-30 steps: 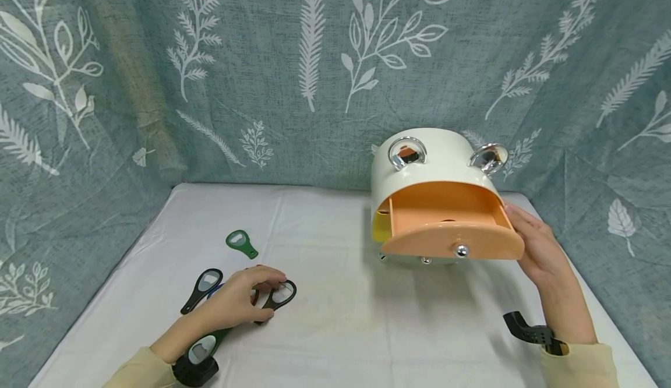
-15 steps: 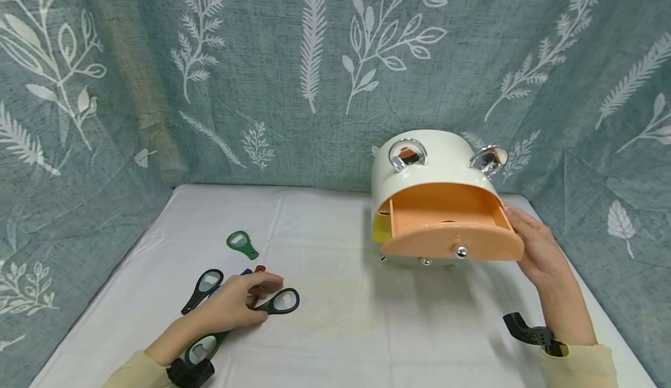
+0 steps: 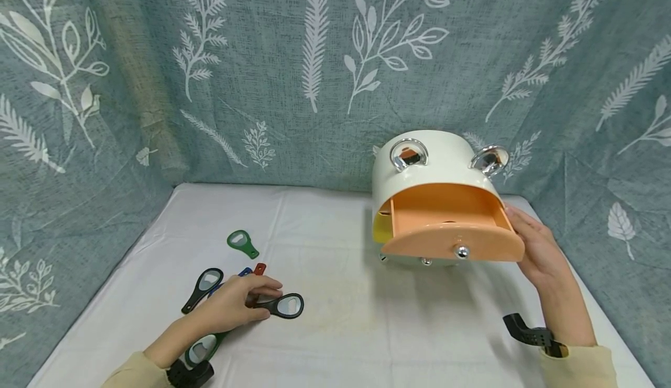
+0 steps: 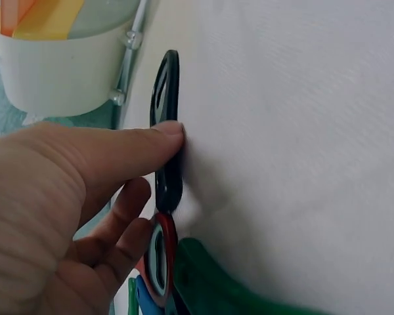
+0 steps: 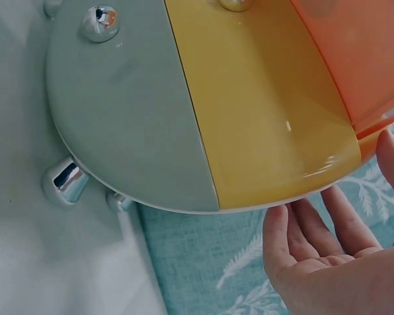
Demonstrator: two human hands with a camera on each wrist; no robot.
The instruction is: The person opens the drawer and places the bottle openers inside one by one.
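In the head view my left hand point(image 3: 238, 303) pinches a black bottle opener point(image 3: 290, 306) just over the cloth, its ring end pointing right. The left wrist view shows the thumb on the near face of this black bottle opener point(image 4: 169, 157); the fingers behind are partly hidden. Under the hand lie a red bottle opener point(image 4: 159, 259) and a dark green one point(image 3: 203, 350). A cream rounded drawer box point(image 3: 430, 158) stands at the right, its orange top drawer point(image 3: 435, 245) pulled out. My right hand point(image 3: 540, 245) rests against the box's right side, fingers loosely extended.
Another black bottle opener point(image 3: 207, 283) lies left of the left hand, beside a partly covered blue one point(image 3: 244, 272). Farther back is a green bottle opener point(image 3: 242, 243). White cloth point(image 3: 335, 341) covers the table; a patterned curtain point(image 3: 272, 73) stands behind.
The pinched black bottle opener has swung from pointing up and right to pointing right. More of the red and blue handles shows beside the left hand. My right hand and the drawer box stay put.
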